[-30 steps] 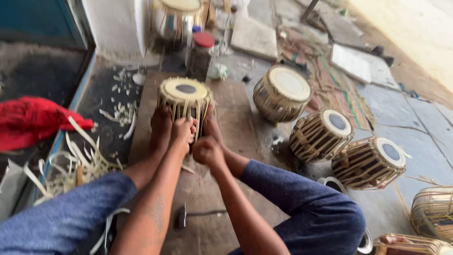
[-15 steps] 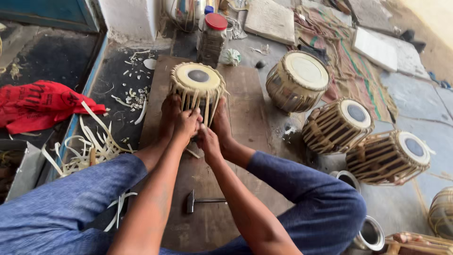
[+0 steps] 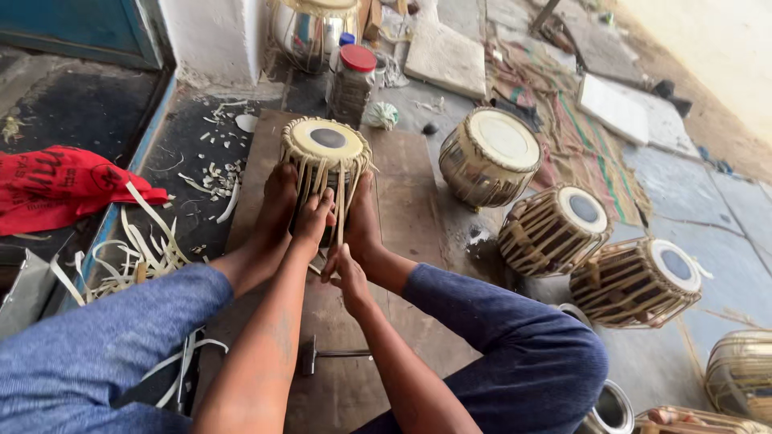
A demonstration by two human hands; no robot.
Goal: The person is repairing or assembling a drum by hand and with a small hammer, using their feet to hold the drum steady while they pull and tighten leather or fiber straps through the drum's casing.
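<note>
On a brown wooden board (image 3: 402,193) on the floor, a small drum (image 3: 326,173) stands tilted, with its light top and dark round spot facing up and away. Pale straps (image 3: 342,197) run down its sides. Two bare feet press on the drum, one on each side, and hold it in place.

The left hand (image 3: 312,221) lies on the near side of the drum. Its fingers are curled over the straps and grip them. The right hand (image 3: 347,277) is just below it, close to the drum's bottom. It is closed around the end of a strap, but how tight it is cannot be told from here.

A small hammer (image 3: 326,354) lies on the board near the person's legs, apart from both hands. The person wears blue trousers.

To the right of the board sits a big shiny drum (image 3: 489,157) with a white top. Two more laced drums (image 3: 555,229) lie on their sides near it, on the floor. Behind the small drum stands a jar (image 3: 352,80) with a red lid. To the left lies a red cloth (image 3: 64,189), and pale cut strips (image 3: 145,249) are scattered on the dark floor beside the board.
</note>
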